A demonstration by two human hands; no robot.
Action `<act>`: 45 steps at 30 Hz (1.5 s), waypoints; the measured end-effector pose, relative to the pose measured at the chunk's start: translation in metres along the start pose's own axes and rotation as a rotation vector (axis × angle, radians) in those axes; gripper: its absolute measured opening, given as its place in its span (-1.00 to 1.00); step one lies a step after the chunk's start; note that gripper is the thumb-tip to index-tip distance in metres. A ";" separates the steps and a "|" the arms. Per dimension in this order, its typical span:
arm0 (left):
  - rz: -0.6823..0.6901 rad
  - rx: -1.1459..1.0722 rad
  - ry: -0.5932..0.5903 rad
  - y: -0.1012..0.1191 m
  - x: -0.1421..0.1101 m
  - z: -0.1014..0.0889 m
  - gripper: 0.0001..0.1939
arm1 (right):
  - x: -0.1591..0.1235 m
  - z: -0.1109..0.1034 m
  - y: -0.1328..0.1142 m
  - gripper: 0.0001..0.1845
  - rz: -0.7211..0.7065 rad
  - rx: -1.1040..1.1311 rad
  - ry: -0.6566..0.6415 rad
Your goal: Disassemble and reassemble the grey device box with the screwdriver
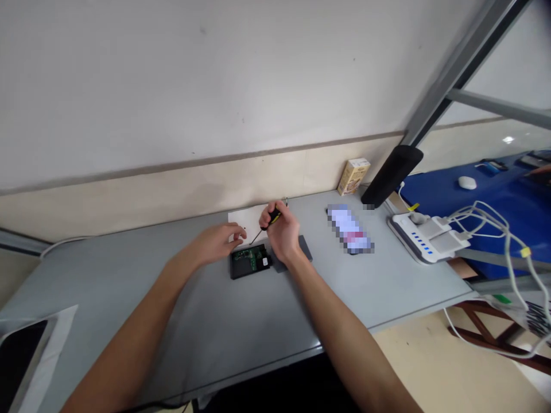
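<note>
My right hand (282, 232) is wrapped round the black and yellow handle of a screwdriver (259, 236). Its thin shaft slants down to the left, the tip just above the far edge of an opened black device (245, 271) with a green circuit board showing. Beside that device, my left hand (220, 242) hovers at its far left corner, fingers loosely curled and apart, holding nothing I can see. A white sheet of paper (252, 217) lies behind, with a tiny dark speck near my left fingertips. Partly hidden under my right wrist is a flat dark grey panel (305, 248).
To the right lies a phone (349, 229) with a lit screen. Behind it stand a small yellowish carton (353, 176) and a black cylinder (391, 176). A white power strip (426, 241) with cables sits at the desk's right end. A dark-screened object (21, 350) is at the left front.
</note>
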State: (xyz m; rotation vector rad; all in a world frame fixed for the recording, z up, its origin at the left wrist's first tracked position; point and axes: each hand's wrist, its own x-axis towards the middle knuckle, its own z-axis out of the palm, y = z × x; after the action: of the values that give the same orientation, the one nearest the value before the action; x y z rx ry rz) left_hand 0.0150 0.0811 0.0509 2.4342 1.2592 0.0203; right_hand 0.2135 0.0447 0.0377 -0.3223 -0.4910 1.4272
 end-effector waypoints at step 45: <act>0.165 -0.006 0.232 0.032 -0.035 0.071 -0.36 | -0.092 -0.042 -0.091 -0.82 -0.539 -1.805 -0.311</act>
State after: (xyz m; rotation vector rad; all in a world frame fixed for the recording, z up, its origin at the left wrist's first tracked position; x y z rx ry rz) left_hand 0.0332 0.0130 0.0024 2.5820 1.1426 0.3620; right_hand 0.3069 -0.0549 0.0349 -1.2532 -1.8907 0.1401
